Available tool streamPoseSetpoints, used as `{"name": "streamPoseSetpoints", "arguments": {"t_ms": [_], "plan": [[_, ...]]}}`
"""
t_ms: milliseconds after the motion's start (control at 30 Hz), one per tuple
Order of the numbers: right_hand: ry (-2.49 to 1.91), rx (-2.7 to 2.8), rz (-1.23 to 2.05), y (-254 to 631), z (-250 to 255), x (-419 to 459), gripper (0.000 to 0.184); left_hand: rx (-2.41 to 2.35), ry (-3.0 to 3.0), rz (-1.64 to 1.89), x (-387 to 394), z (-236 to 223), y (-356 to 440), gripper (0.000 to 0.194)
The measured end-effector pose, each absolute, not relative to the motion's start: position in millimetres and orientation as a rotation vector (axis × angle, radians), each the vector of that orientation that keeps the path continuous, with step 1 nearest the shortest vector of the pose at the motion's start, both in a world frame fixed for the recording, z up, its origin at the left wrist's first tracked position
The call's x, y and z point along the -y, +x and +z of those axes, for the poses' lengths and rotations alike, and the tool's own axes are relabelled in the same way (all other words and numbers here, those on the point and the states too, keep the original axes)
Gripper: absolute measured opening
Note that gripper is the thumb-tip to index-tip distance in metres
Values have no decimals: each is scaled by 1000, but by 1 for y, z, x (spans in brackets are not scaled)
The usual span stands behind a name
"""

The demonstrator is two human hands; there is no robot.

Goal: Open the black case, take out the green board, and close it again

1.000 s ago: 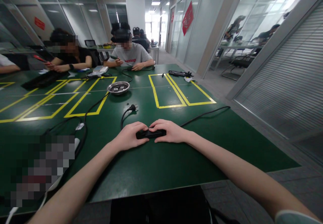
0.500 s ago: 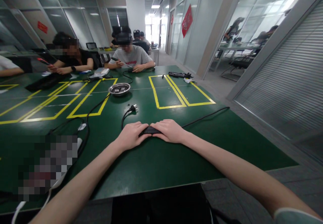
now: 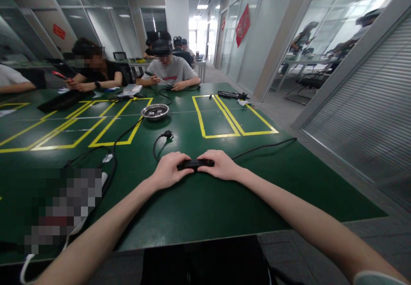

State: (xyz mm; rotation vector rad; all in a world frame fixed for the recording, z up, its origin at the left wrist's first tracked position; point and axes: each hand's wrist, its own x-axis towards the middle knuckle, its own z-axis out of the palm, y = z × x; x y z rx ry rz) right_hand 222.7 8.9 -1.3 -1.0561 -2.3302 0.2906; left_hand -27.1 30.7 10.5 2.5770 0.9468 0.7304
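Between both hands lies a black power adapter, a slim brick on the table just in front of me. My left hand is closed around its left end, thumb on the near side. Its right end is gripped by my right hand in the same way. From the left side a short black cord curves up to a mains plug. A thin black cable runs off to the right. Parts of the adapter's ends are hidden under my fingers.
The green table carries yellow tape outlines. Beyond the plug stands a metal bowl holding small metal parts. A blurred-out item with cables lies at left. A black tripod-like object is at the back; people sit across the table.
My hands have moved slightly apart, so more of the adapter shows between them. The plug has turned a little. The whole view has shifted slightly.
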Motion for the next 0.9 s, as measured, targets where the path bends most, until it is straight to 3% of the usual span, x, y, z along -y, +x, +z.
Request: {"name": "streamPoseSetpoints", "arguments": {"t_ms": [233,400,567,700,900], "plan": [[-1116,2244,369,221,1,-7,29,-1026,2592,600,-28,10,-23,37],[-949,2450,320,221,0,-3,59,-1009,2503,501,-30,7,-21,39],[-1076,2136,172,257,12,-19,49,-992,2704,855,-32,7,-28,66],[-1441,1669,94,329,26,-32,47,-931,2768,1005,-32,5,-33,57],[-1823,1267,-68,419,9,-19,51,-787,2685,867,-31,0,-29,41]]}}
